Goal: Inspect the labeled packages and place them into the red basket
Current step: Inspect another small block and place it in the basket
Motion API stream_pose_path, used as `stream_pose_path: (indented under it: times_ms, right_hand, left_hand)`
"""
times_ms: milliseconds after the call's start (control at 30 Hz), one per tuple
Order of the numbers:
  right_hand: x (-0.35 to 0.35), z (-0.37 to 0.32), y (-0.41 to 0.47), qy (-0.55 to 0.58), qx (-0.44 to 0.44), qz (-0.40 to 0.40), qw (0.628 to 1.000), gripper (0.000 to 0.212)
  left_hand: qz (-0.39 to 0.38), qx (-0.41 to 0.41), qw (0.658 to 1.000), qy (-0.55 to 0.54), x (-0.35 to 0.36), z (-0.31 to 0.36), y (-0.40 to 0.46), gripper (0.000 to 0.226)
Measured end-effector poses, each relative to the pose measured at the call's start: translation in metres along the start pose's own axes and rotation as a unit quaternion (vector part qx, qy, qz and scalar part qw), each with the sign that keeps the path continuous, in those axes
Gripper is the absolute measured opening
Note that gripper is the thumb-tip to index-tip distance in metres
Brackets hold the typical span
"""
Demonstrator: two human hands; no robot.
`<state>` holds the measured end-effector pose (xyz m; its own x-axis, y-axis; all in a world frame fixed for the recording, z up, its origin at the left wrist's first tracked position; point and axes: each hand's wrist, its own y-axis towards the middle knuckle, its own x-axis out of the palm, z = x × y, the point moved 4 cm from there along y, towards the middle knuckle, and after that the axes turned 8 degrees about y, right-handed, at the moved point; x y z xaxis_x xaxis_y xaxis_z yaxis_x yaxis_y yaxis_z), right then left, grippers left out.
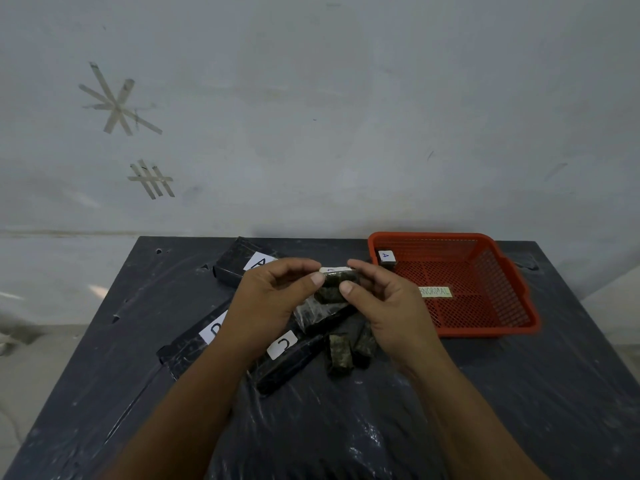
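Note:
Both hands hold one small dark package [337, 282] with a white label on its top edge, above the middle of the table. My left hand [273, 299] pinches its left end and my right hand [381, 306] pinches its right end. The red basket [519, 296] sits at the back right, with a small package labelled A [386, 258] in its far left corner and a yellow tag reading NORMAL [435, 292] on its floor. Long dark packages labelled A [239, 261], C [291, 358] and one partly hidden under my left wrist [194, 344] lie on the table.
Two small unlabelled-looking dark packages [341, 355] stand just below my right hand. The table [346, 427] is wrapped in crinkled black plastic. A pale wall with tape marks [117, 102] rises behind the table.

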<state>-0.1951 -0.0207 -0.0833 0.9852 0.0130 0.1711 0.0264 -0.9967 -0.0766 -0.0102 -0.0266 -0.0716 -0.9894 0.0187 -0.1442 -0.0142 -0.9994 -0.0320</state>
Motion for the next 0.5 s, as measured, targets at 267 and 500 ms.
stream_pose_path:
  times_ms: [267,500]
  right_hand:
    - [0.001,0.005,0.001,0.06,0.027,0.02,0.998,0.055]
    - [-0.001,0.001,0.001,0.049,0.021,0.01,0.999,0.037]
  left_hand:
    - [0.007,-0.02,0.999,-0.042,0.001,-0.005,0.003,0.019]
    - [-0.017,-0.048,0.995,-0.086,0.006,-0.012,0.003,0.019]
